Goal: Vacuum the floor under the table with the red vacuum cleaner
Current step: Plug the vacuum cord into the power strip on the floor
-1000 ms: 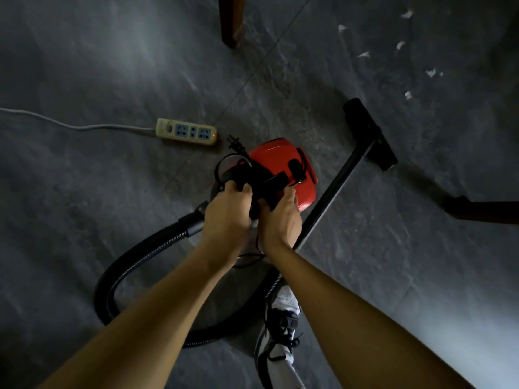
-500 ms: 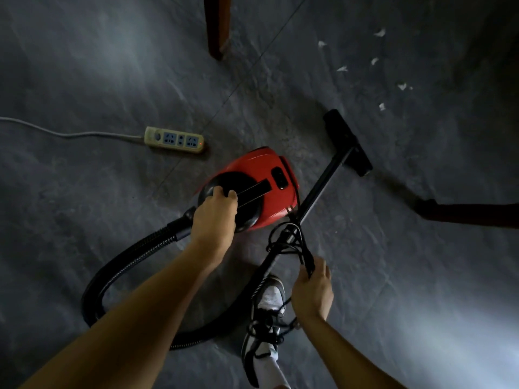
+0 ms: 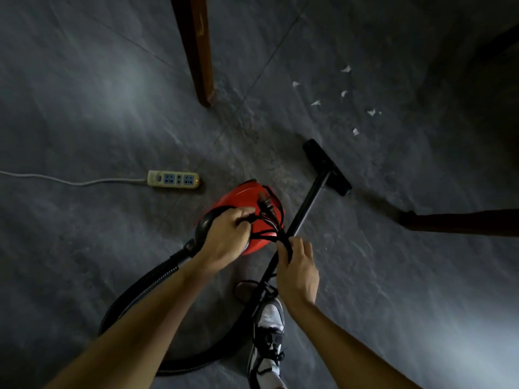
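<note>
The red vacuum cleaner (image 3: 238,196) sits on the dark floor in front of me. Its black hose (image 3: 132,299) loops off to the left. A black wand (image 3: 307,203) runs up to the floor nozzle (image 3: 327,167) at the right. Over the vacuum's body hangs the bundled black power cord (image 3: 269,220), plug end up. My left hand (image 3: 224,240) grips strands of that cord above the vacuum's black handle. My right hand (image 3: 297,272) pinches the bundle at its lower end, just right of the vacuum.
A beige power strip (image 3: 173,179) with a white cable (image 3: 70,181) lies left of the vacuum. One wooden table leg (image 3: 196,49) stands ahead, another (image 3: 460,221) at the right. Several white paper scraps (image 3: 344,94) lie beyond the nozzle. My shoe (image 3: 268,335) is below the wand.
My right hand has risen with the cord bundle toward the vacuum. My left hand has left the handle and taken hold of cord strands. The view has tilted up, showing more of the table leg.
</note>
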`<move>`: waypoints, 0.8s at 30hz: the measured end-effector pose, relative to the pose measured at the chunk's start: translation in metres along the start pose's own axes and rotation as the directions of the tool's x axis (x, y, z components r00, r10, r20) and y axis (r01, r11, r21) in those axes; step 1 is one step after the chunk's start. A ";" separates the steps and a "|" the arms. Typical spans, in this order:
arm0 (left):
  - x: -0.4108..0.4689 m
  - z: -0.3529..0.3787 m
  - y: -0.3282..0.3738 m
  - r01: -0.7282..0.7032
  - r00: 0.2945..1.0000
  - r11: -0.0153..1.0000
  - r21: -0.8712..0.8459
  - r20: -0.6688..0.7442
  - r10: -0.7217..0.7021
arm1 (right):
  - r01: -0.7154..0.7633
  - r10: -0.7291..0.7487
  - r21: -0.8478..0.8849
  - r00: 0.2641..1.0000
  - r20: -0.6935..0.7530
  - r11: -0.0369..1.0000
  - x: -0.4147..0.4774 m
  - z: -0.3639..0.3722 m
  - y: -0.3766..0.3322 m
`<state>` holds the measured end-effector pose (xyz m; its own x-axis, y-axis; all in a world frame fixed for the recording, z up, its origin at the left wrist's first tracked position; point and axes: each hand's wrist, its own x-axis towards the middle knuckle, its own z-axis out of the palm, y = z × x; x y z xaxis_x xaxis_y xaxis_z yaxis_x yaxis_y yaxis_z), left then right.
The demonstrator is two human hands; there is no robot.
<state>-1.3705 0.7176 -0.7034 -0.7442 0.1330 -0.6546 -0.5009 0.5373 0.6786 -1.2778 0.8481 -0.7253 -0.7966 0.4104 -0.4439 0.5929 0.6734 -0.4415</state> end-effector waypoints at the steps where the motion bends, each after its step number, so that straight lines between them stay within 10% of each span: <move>1: 0.000 0.001 0.005 0.010 1.000 0.999 -0.051 0.016 -0.009 | 0.029 -0.028 -0.030 1.000 0.009 0.999 0.000 -0.001 -0.004; 8: 0.014 -0.024 0.007 -0.053 0.999 0.960 -0.276 -0.023 0.048 | 0.273 -0.295 -0.158 0.947 -0.131 0.949 0.013 0.015 -0.024; 17: 0.011 -0.096 0.005 -0.220 0.967 0.938 -0.267 -0.184 0.174 | 0.194 -0.170 0.053 0.939 -0.299 0.980 0.023 0.033 -0.139; 24: 0.048 -0.181 -0.063 0.150 0.966 0.909 -0.389 -0.140 -0.219 | 0.380 -0.381 -0.031 0.920 -0.090 0.924 0.084 0.021 -0.271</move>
<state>-1.4552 0.5393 -0.7173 -0.6703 -0.1057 -0.7345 -0.7390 0.1843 0.6480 -1.5031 0.6873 -0.6600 -0.9696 0.1760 -0.1701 0.2417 0.7977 -0.5525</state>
